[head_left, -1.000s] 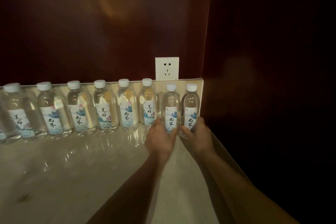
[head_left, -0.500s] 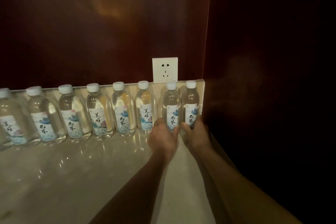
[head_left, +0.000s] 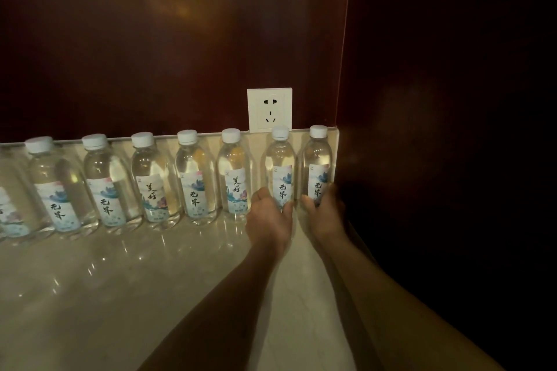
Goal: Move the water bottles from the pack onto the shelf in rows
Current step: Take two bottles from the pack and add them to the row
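Note:
Several clear water bottles with white caps and blue-white labels stand upright in a row along the back of the beige shelf [head_left: 120, 274]. My left hand [head_left: 269, 220] wraps the lower part of the second bottle from the right [head_left: 280, 166]. My right hand [head_left: 325, 214] grips the base of the rightmost bottle [head_left: 318, 159], which stands in the corner against the dark side wall. Both bottles rest on the shelf, side by side and nearly touching. The pack is out of view.
A white wall socket [head_left: 269, 110] sits on the dark red back panel just above the two held bottles. A dark wall [head_left: 437, 159] bounds the shelf on the right. The bottle row [head_left: 193, 178] runs off the left edge.
Both hands have pushed the two right-hand bottles back toward the wall, into line with the row. The camera has come closer.

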The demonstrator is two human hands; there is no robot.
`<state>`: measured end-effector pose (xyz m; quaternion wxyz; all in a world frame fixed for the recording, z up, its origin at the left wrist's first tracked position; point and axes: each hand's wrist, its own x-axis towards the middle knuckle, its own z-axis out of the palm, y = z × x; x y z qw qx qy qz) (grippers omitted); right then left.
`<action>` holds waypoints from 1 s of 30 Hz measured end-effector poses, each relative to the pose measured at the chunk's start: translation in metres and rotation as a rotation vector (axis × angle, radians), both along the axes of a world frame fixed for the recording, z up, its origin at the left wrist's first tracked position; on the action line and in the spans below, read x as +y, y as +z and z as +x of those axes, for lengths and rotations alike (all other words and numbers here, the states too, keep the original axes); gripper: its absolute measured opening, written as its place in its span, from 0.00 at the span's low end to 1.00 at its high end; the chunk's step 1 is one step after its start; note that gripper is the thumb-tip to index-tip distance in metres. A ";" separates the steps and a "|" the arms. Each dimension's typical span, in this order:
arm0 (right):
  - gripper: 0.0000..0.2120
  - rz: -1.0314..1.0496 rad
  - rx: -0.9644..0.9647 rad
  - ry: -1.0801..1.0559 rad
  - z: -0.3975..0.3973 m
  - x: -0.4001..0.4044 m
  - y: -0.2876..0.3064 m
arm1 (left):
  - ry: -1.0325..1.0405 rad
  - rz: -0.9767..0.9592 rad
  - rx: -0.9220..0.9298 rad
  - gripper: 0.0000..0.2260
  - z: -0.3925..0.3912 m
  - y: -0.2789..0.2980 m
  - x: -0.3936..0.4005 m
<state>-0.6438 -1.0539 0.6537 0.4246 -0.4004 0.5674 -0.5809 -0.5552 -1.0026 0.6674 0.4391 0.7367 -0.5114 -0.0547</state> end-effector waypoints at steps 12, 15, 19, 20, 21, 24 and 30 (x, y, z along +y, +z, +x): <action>0.13 0.010 -0.224 0.042 0.001 -0.007 0.004 | 0.028 0.012 0.000 0.20 -0.003 0.001 0.002; 0.13 -0.004 -0.177 0.039 0.001 -0.006 0.005 | 0.023 0.008 -0.003 0.21 -0.004 0.000 0.002; 0.19 -0.052 0.158 0.076 -0.006 0.003 0.007 | 0.028 0.009 -0.005 0.21 -0.003 0.000 0.000; 0.20 -0.094 0.342 0.102 -0.009 0.004 0.006 | 0.028 0.008 -0.005 0.20 -0.003 -0.001 0.000; 0.22 -0.125 0.468 0.107 -0.011 0.003 0.004 | 0.026 0.007 -0.007 0.20 -0.003 -0.001 0.000; 0.24 -0.149 0.567 0.108 -0.012 0.005 0.005 | 0.023 0.004 -0.013 0.20 -0.002 -0.003 -0.001; 0.24 -0.141 0.591 0.119 -0.013 0.004 0.005 | 0.023 -0.006 -0.009 0.20 -0.002 -0.005 -0.003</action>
